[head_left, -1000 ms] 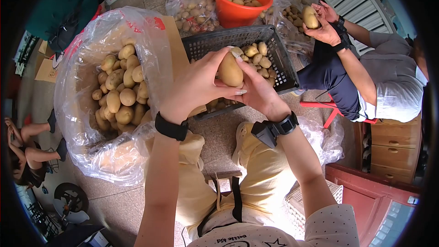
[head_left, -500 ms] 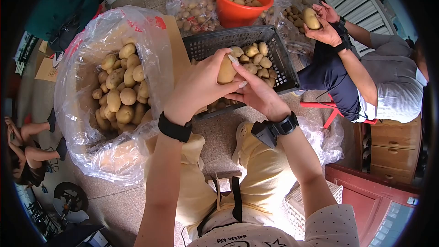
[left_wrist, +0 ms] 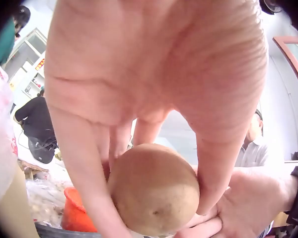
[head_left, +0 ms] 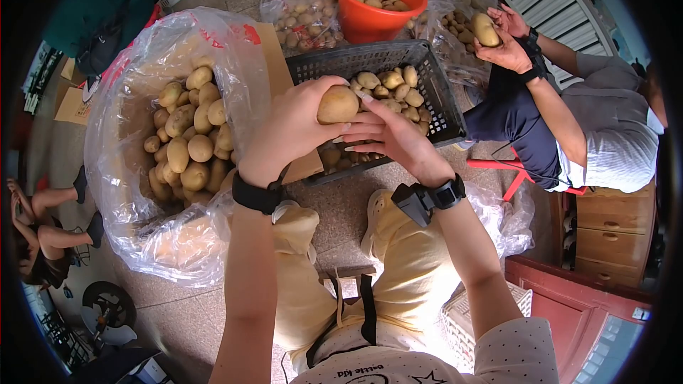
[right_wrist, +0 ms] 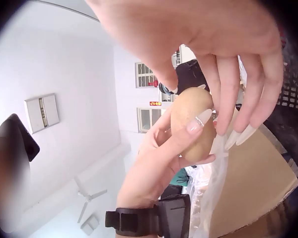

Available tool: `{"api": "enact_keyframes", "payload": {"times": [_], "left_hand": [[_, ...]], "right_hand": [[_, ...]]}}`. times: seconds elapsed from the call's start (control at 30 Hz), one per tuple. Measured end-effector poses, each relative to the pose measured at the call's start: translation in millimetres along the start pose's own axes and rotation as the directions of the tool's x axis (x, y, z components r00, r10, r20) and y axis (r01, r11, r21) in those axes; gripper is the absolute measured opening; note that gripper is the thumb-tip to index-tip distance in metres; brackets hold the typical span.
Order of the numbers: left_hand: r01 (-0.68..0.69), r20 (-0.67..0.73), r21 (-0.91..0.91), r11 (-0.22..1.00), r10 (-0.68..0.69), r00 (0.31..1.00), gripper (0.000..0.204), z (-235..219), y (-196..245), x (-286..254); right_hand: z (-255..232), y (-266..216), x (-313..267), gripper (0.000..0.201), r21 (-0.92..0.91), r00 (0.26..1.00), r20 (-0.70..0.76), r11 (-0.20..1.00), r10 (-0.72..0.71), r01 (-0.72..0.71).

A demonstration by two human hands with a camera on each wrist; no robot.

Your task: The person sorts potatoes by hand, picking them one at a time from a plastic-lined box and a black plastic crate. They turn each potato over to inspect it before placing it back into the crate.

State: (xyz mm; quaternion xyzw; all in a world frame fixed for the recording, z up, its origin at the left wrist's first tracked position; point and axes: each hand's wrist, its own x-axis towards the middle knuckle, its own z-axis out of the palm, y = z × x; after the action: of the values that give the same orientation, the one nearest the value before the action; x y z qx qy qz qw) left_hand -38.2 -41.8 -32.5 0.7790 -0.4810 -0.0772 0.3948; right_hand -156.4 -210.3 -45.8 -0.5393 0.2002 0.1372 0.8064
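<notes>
My left hand [head_left: 290, 124] grips a large, smooth, tan potato [head_left: 337, 104], thumb on one side and fingers on the other. In the left wrist view the potato's rounded end [left_wrist: 154, 191] faces the camera between those fingers. My right hand [head_left: 405, 144] is close on the potato's right, fingers extended, thumb right at its edge. The right wrist view shows its long-nailed fingers [right_wrist: 258, 94] nearly straight beside the potato, while the left thumb presses on it. Below both hands stands a black plastic crate [head_left: 447, 92] with small potatoes [head_left: 395, 89].
To the left, a plastic-lined cardboard box [head_left: 274, 64] contains large potatoes [head_left: 188, 142]. Behind the crate are an orange bucket [head_left: 356, 21] of potatoes and bagged potatoes [head_left: 302, 18]. A seated person [head_left: 605, 114] at right holds another potato [head_left: 485, 30].
The potato has shifted left and turned in my left hand, its end now toward the camera. My right fingers have straightened and moved off it, where both hands had surrounded it.
</notes>
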Motion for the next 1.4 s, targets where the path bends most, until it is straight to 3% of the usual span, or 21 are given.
{"api": "enact_keyframes", "payload": {"times": [0.1,0.27,0.5,0.67,0.8,0.97,1.1,1.3,1.4], "left_hand": [[0.072,-0.010,-0.026,0.997,-0.073,0.997,0.052,-5.0,2.7,-0.8],[0.227,0.013,-0.038,0.973,-0.227,0.974,0.052,-13.1,14.2,1.3],[0.239,0.019,-0.023,0.971,-0.239,0.971,0.050,-14.1,17.2,1.7],[0.383,0.045,-0.101,0.918,-0.381,0.924,0.047,-20.2,20.8,3.8],[0.407,0.011,-0.133,0.904,-0.409,0.912,0.046,-22.7,24.3,2.6],[0.299,-0.070,-0.048,0.953,-0.301,0.951,0.052,-21.0,13.9,0.9],[0.344,0.004,-0.025,0.939,-0.344,0.939,0.047,-24.4,14.7,1.8],[0.305,-0.052,0.002,0.952,-0.304,0.951,0.042,-25.9,13.3,1.9],[0.361,-0.092,-0.028,0.932,-0.362,0.927,0.044,-26.1,15.9,3.7]], "right_hand": [[-0.1,-0.5,-2.2,0.057,0.029,0.995,-0.096,0.999,-0.016,0.019],[-4.2,1.6,-0.5,0.057,0.010,0.992,-0.115,0.999,-0.049,0.050],[-5.8,4.4,1.0,0.056,-0.007,0.988,-0.137,0.998,-0.067,0.067],[-6.2,4.4,1.6,0.056,-0.018,0.987,-0.141,0.997,-0.072,0.070],[-4.7,3.1,1.2,0.055,-0.025,0.985,-0.157,0.998,-0.067,0.064],[-5.6,4.9,1.6,0.055,-0.033,0.985,-0.156,0.997,-0.076,0.072],[-4.5,4.9,-0.1,0.055,-0.045,0.983,-0.156,0.995,-0.097,0.091],[-2.9,3.7,-0.8,0.054,-0.062,0.982,-0.157,0.994,-0.103,0.094],[-3.3,3.4,-1.0,0.054,-0.061,0.982,-0.161,0.994,-0.100,0.091]]}}
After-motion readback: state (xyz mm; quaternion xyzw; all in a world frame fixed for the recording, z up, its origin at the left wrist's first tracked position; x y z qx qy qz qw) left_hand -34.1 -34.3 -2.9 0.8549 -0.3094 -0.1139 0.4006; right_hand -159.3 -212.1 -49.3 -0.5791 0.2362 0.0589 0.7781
